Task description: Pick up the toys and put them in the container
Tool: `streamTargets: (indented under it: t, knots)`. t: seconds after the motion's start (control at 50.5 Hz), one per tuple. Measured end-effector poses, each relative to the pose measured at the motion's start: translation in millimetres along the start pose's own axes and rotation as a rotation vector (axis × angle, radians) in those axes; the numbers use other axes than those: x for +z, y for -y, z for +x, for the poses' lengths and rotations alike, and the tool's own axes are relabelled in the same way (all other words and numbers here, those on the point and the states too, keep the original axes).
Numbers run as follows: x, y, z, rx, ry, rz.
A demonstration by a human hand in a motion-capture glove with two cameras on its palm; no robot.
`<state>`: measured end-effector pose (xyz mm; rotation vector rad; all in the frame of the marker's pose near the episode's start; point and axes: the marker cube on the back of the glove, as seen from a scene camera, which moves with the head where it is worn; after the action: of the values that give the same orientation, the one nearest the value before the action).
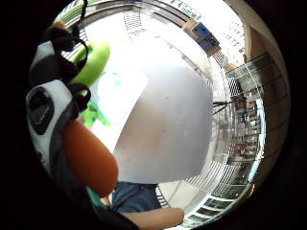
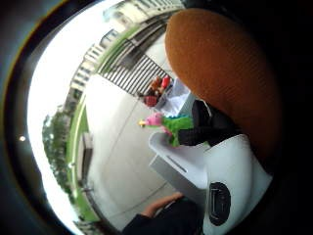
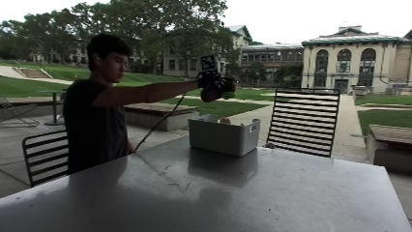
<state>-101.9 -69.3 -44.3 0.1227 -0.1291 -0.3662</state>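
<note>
A toy (image 3: 219,92) sits in the person's gloved right hand (image 3: 212,86), held up in the air above the container (image 3: 222,136) with the arm stretched out from the shoulder. The outside view shows the hand only as a dark shape, so the toy's form is hard to read there. The grip is closed around it: in the thumb side palm view a large orange rounded part (image 2: 220,73) fills the space next to the palm, and in the little finger side palm view the same orange body (image 1: 91,160) lies against the strapped fingers, with a lime green piece (image 1: 93,62) beyond them.

The container is a pale open bin standing on the grey tabletop (image 3: 257,193), toward its far edge. A small reddish thing shows just over its rim in the outside view, too small to name. The thumb side view looks down past the hand into the bin and shows more: a green and pink toy (image 2: 168,125) near its pale wall (image 2: 181,159), and a cluster of red things (image 2: 156,90) farther off.

A slatted black chair (image 3: 302,121) stands just behind the tabletop beside the container, and another chair (image 3: 45,154) is behind the person. Beyond them are paving, lawn, trees and stone buildings. The little finger side view shows the tabletop (image 1: 168,129) below the hand as a broad grey sheet.
</note>
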Motion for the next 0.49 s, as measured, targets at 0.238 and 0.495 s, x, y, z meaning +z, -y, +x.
streamTargets:
  t: [0.238, 0.495]
  knots:
    - [33.2, 7.1, -11.4, 0.032, -0.066, -0.133]
    - [10.4, -12.5, 41.9, 0.061, -0.055, -0.158]
